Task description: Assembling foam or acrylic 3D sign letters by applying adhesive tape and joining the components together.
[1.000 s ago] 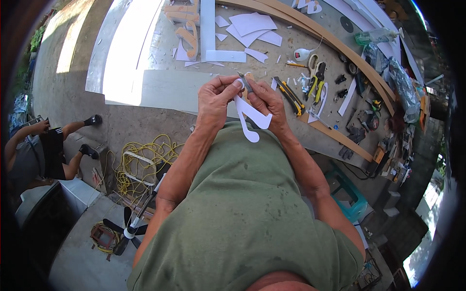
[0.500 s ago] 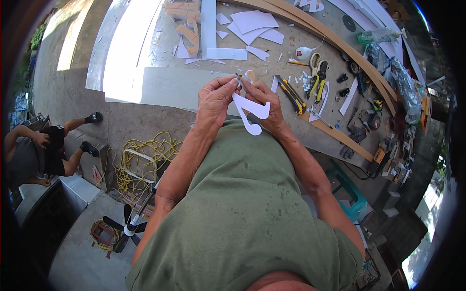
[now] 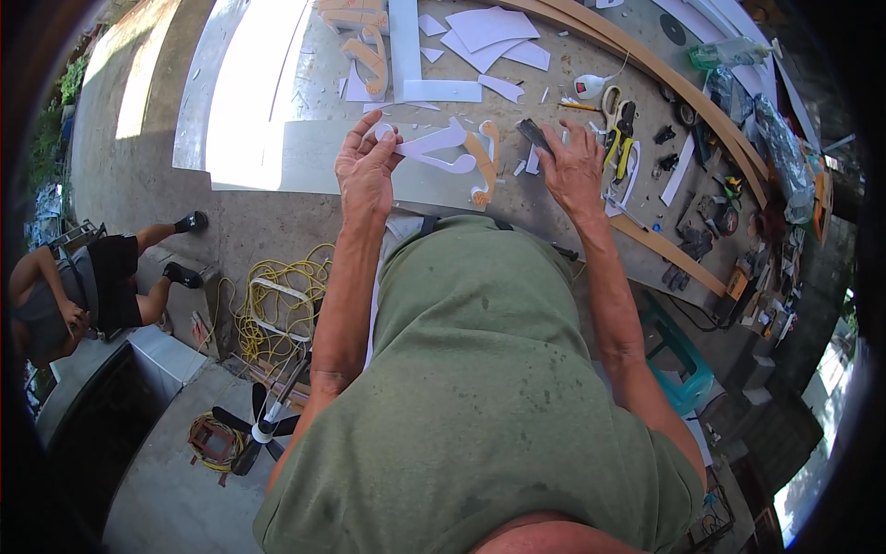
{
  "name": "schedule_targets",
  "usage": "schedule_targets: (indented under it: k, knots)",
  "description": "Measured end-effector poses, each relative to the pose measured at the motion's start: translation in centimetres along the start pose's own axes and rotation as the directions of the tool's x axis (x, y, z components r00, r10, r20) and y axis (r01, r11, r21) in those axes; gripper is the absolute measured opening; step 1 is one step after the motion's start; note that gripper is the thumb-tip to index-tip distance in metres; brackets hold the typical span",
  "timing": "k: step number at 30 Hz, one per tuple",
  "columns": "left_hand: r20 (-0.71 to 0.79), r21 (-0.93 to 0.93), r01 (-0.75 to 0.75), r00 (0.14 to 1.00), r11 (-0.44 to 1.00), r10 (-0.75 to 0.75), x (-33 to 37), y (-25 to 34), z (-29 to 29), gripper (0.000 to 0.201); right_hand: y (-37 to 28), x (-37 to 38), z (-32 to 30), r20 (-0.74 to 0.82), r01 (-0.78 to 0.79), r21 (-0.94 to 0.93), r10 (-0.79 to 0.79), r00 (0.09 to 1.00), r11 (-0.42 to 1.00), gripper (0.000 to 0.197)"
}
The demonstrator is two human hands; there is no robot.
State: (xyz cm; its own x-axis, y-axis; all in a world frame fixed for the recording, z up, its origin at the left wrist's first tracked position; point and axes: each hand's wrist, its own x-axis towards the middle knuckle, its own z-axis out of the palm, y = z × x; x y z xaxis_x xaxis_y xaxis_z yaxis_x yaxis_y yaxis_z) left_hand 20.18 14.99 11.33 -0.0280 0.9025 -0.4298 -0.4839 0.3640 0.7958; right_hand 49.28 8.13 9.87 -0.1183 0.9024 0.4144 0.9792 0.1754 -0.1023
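My left hand [image 3: 367,171] pinches one end of a white curved cut-out [image 3: 429,143] between thumb and fingers. The cut-out is held out to the right over a pale sheet on the table. Just beyond its far end lies a similar curved piece [image 3: 478,152] with a brown face and white edges. My right hand [image 3: 577,175] is over the table to the right, palm down. Its thumb and fingers are at the end of a dark flat block [image 3: 533,135]. The hand covers the spot where the yellow utility knives lay.
Scissors [image 3: 611,103], yellow-handled cutters [image 3: 625,148] and a small white bottle [image 3: 588,87] lie right of centre. White offcuts [image 3: 489,35] and brown-faced shapes [image 3: 367,65] are farther back. A long brown strip [image 3: 664,83] curves along the right. Another person [image 3: 83,286] sits at left, near yellow cord [image 3: 268,295].
My hands have moved apart. The left has carried the white cut-out up and left; the right has moved right, to the tools. The dark block and the brown-faced piece now show more fully.
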Motion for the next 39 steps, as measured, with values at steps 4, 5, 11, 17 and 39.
schedule_targets:
  k: [4, 5, 11, 17, 39]
  knots:
    - [-0.057, -0.022, 0.059, 0.997, 0.998, -0.06, 1.0, -2.2, -2.2, 0.021, -3.0, -1.0, -1.2, 0.282, -0.384, 0.441, 0.281, 0.917, 0.811, 0.038]
    - [-0.057, -0.021, 0.053, 0.997, 0.998, -0.054, 1.0, -2.6, -2.2, 0.021, -4.1, -1.0, -1.3, 0.539, -0.626, 0.577, 0.332, 0.774, 0.524, 0.04]
    - [-0.239, -0.095, 0.027, 0.97, 0.995, -0.049, 0.8, -4.5, -2.6, 0.021, -6.9, -1.5, 3.9, 0.505, -0.518, 0.55, 0.232, 0.831, 0.656, 0.076]
    - [-0.165, -0.095, 0.22, 0.958, 0.971, -0.234, 0.2, -4.9, -4.9, 0.04, -6.0, -0.8, 5.8, 0.552, -0.533, 0.412, 0.263, 0.792, 0.739, 0.064]
    - [0.061, 0.025, 0.23, 0.971, 0.973, -0.232, -2.0, -7.3, -5.4, 0.044, -7.6, 2.6, 3.1, 0.77, -0.82, 0.409, 0.33, 0.546, 0.401, 0.064]
